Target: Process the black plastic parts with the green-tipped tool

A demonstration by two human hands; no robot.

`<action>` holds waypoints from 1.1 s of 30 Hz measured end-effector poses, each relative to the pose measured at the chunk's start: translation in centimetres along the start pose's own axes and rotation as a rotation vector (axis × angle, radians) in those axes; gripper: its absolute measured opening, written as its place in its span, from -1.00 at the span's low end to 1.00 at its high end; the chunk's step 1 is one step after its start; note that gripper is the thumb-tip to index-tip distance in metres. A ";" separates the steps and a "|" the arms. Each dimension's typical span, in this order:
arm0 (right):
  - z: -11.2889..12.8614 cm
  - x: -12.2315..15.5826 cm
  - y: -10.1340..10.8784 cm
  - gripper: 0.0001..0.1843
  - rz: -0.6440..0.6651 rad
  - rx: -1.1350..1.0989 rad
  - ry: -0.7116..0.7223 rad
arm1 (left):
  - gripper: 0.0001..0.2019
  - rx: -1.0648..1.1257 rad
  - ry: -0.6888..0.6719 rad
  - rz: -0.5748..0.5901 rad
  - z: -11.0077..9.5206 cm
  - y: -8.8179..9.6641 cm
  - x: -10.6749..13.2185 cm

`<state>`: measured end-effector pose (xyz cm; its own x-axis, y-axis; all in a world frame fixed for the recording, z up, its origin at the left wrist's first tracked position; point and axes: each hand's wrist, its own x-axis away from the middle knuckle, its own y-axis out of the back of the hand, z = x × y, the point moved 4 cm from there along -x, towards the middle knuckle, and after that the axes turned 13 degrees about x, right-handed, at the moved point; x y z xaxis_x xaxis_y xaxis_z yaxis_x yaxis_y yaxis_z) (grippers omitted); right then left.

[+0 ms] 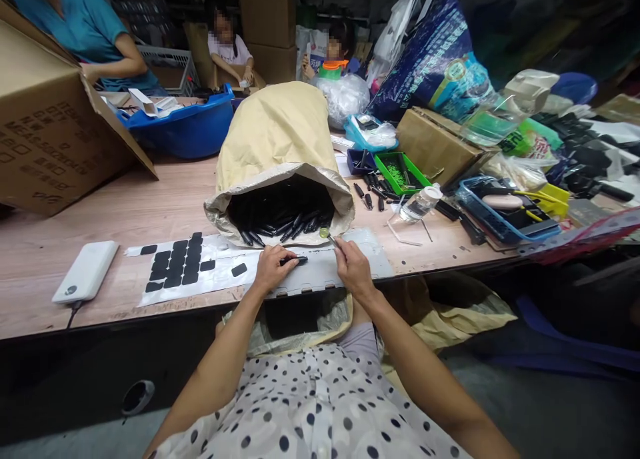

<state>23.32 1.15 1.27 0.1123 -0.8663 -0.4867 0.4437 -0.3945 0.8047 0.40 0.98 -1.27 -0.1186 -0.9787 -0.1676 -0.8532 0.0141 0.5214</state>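
Left hand: fingertips closed around one slim, black, rod-shaped piece, its end pointing right. Right hand: fingers curled round the thin shaft of a small tool with a round, yellowish head; head tilts up and to the left, just short of the sack's mouth.

Handling, by judgement: black piece light, stiff, probably hard plastic; smooth skin could slip or roll if pinched loosely. Best held across the middle of the barrel, end left free. Not likely fragile. Tool also looks light; shaft the place to grip, well back from the head.

Looks: piece dark all along, narrow; finer detail too small to tell.

Below the hands, a flat grey-white board at the near table edge. Just beyond it, a big tan woven sack on its side, mouth facing near, many glossy black elongated pieces heaped inside. To the left, dark rounded-square pads in rows on a white sheet.
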 end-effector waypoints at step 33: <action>4.6 4.1 1.1 -0.53 0.181 -0.154 0.042 | -0.91 0.027 0.019 0.007 -0.5 -0.2 0.3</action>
<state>20.14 -4.21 1.74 0.2382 -0.9038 -0.3555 0.5431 -0.1796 0.8203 0.83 0.59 -1.02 -0.1155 -0.9822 -0.1480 -0.8656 0.0264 0.5001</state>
